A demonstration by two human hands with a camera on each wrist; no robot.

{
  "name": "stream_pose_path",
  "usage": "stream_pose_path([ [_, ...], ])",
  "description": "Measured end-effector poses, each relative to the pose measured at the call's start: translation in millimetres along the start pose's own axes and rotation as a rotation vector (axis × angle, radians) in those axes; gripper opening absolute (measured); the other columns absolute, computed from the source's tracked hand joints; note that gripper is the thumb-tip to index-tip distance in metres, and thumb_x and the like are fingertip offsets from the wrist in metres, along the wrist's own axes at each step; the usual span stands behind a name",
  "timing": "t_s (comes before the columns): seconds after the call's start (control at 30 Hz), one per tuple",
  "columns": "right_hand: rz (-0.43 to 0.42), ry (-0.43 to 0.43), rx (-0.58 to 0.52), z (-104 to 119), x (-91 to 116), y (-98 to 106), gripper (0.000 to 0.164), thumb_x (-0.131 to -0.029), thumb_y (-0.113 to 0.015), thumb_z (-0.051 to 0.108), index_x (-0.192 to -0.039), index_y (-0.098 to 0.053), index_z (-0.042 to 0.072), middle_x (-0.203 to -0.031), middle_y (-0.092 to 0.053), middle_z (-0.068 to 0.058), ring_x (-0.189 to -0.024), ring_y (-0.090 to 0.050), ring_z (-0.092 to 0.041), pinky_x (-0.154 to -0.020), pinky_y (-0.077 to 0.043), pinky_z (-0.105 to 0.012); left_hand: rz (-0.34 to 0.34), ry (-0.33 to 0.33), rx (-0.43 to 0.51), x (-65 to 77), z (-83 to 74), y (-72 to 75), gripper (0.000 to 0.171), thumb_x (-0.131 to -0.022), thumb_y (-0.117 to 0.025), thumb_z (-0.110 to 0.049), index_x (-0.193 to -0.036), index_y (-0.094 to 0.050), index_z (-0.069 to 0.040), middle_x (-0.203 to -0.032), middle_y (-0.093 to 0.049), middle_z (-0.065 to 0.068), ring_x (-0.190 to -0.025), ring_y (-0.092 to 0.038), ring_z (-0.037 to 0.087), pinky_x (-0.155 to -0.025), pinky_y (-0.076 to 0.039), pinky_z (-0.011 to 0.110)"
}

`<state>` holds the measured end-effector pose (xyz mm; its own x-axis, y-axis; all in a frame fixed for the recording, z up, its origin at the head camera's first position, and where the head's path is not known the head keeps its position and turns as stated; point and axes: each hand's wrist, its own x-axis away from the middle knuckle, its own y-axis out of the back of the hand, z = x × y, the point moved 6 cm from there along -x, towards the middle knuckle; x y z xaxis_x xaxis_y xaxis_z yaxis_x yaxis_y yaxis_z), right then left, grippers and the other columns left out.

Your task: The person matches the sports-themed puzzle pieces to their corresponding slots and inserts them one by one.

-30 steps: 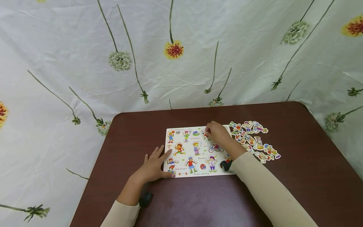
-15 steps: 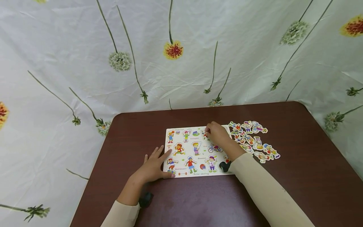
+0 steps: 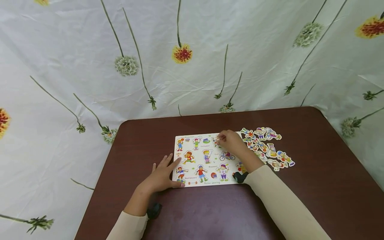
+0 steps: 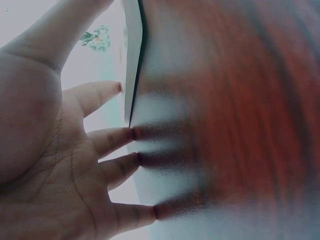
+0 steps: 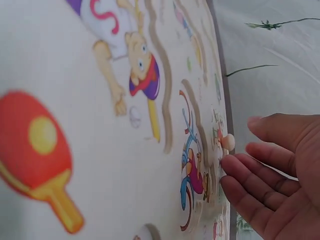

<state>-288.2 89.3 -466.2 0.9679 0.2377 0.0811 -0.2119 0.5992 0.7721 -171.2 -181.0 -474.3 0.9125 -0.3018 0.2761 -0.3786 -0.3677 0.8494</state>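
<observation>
A white puzzle board point(image 3: 198, 154) printed with sports figures lies on the table. My left hand point(image 3: 160, 176) is spread at its left edge, with the thumb on the front corner and the index finger at the side. In the left wrist view, the other fingertips point(image 4: 146, 212) touch the table. My right hand point(image 3: 231, 142) is at the board's back right, over the soccer figure. In the right wrist view, a small round wooden knob point(image 5: 228, 143) stands up from that figure. Thumb and fingers of the right hand point(image 5: 280, 175) are parted close around the knob, with a gap showing.
Several loose figure pieces point(image 3: 271, 151) lie in a cluster to the right of the board, close to the right forearm. The dark wooden table point(image 3: 144, 136) meets a flowered white cloth point(image 3: 204, 83) at the back.
The right hand's fingers look slightly less curled at the soccer figure and have drawn back a little. The left hand stays in place. The head view has shifted slightly.
</observation>
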Motion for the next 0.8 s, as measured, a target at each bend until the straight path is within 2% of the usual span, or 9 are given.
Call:
stream_pose_path([
  [0.27,-0.033,0.032,-0.132,-1,14,7,0.032,-0.097,-0.059,0.027,-0.122,-0.062,0.007,-0.114,-0.066,-0.009,-0.107,-0.063,-0.027,-0.092,-0.052,-0.042,-0.001,-0.01,0.003,0.3,0.1,-0.3,0.099,-0.073,-0.079,-0.053,-0.153,-0.03,-0.025,-0.164,-0.012,0.013,-0.152,-0.006,0.037,-0.112,-0.003,0.073],
  [0.4,-0.076,0.051,-0.179,-3,22,11,0.034,-0.098,-0.057,0.027,-0.124,-0.062,0.007,-0.114,-0.066,-0.009,-0.107,-0.063,-0.027,-0.088,-0.053,-0.042,0.006,-0.008,0.003,-0.1,0.0,-0.1,0.1,-0.073,-0.079,-0.054,-0.154,-0.028,-0.025,-0.164,-0.012,0.013,-0.152,-0.006,0.037,-0.112,-0.003,0.073],
  [0.8,-0.201,0.03,-0.291,-15,48,27,0.032,-0.098,-0.058,0.026,-0.122,-0.062,0.006,-0.108,-0.066,-0.011,-0.101,-0.062,-0.026,-0.088,-0.051,-0.042,0.016,-0.003,-0.001,-1.6,2.7,-1.7,0.099,-0.073,-0.078,-0.055,-0.154,-0.028,-0.026,-0.164,-0.009,0.011,-0.152,-0.005,0.037,-0.112,-0.002,0.073],
])
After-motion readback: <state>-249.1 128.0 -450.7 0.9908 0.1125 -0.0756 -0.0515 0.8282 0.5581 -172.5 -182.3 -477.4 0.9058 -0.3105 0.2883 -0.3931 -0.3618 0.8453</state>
